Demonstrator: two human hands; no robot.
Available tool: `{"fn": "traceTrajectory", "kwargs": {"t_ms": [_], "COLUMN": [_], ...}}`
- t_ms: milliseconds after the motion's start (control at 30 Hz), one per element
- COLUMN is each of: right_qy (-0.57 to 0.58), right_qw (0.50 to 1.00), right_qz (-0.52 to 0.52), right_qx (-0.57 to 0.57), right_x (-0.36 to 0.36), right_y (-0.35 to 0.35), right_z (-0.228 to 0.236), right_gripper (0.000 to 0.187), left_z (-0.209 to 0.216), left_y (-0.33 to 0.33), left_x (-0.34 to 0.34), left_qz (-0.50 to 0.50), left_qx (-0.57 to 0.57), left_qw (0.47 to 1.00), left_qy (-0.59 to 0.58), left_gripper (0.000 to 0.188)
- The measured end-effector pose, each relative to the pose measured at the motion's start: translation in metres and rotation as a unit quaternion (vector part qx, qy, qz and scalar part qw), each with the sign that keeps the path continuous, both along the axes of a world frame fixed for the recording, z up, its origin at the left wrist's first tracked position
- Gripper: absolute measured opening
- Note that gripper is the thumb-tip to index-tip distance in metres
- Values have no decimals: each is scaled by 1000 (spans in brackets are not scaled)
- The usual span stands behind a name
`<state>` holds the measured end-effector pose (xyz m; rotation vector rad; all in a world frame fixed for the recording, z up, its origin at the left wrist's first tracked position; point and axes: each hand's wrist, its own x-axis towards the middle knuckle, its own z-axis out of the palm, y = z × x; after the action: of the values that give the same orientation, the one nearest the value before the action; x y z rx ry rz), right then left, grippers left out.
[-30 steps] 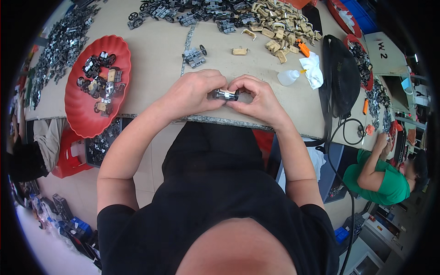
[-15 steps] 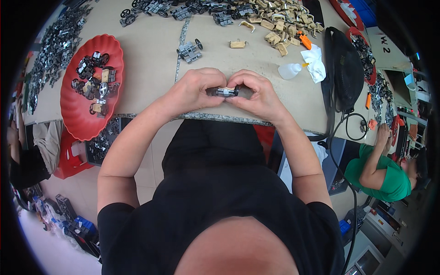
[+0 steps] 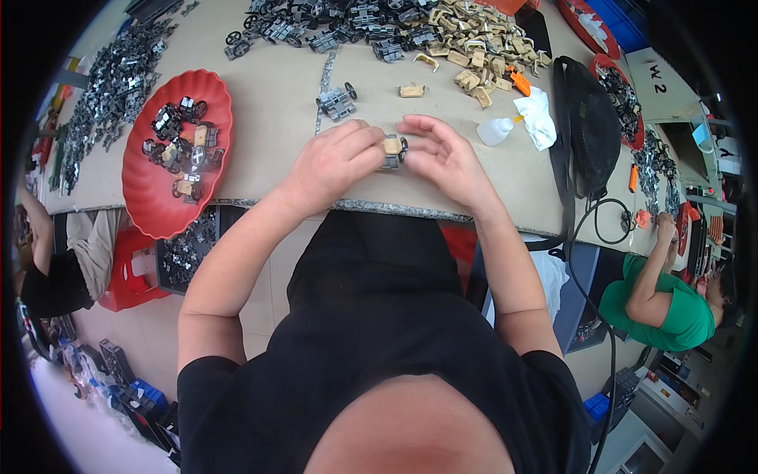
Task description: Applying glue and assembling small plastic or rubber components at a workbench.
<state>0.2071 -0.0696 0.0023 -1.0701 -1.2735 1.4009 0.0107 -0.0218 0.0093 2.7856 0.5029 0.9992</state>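
Observation:
Near the table's front edge, my left hand (image 3: 335, 162) pinches a small toy vehicle (image 3: 393, 147) with a tan top, grey body and black wheels. Right beside it my right hand (image 3: 446, 162) is open, its fingers apart and close to the wheels; whether they touch cannot be made out. A little beyond my hands lie a grey wheeled chassis (image 3: 337, 103) and a single tan plastic part (image 3: 411, 92). Several vehicles with tan pieces rest in the red scalloped dish (image 3: 136, 193) to my left.
Grey chassis (image 3: 367, 17) and tan parts (image 3: 478, 51) are heaped at the back. To the right are a small white bottle (image 3: 496, 131), white tissue (image 3: 537, 117) and a black bag (image 3: 592, 126) with a cable. A person in green (image 3: 659, 304) works at far right.
My right hand has opened away from the vehicle, leaving it in my left hand. The vehicle has turned so its tan top shows. The whole view has shifted slightly.

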Motion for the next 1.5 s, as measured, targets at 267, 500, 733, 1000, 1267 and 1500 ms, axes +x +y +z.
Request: {"fn": "traceTrajectory", "kwargs": {"t_ms": [267, 500, 733, 1000, 1267, 1500], "right_qy": [60, 60, 83, 65, 91, 44], "right_qw": [991, 994, 993, 995, 990, 997], "right_qz": [-23, -28, -46, -46, -100, -67], "right_qx": [-118, -85, -74, -66, -34, 17], "right_x": [-1, -4, -7, -7, -15, -14], "right_y": [-3, -3, -4, -2, -3, -6], "right_z": [-4, -8, -12, -13, -14, -23], "right_gripper": [33, 35, 38, 38, 34, 35], "left_z": [-4, -9, -14, -17, -23, -8], "left_y": [-13, -22, -26, -27, -28, -24], "left_x": [14, 27, 32, 33, 33, 28], "left_qz": [52, 45, 56, 59, 40, 58], "left_qx": [-65, -659, -661, -648, -625, -662], "left_qw": [994, 707, 690, 701, 694, 692], "left_qy": [-64, -253, -290, -292, -355, -280], "left_gripper": [37, 36, 32, 36, 32, 31]}}
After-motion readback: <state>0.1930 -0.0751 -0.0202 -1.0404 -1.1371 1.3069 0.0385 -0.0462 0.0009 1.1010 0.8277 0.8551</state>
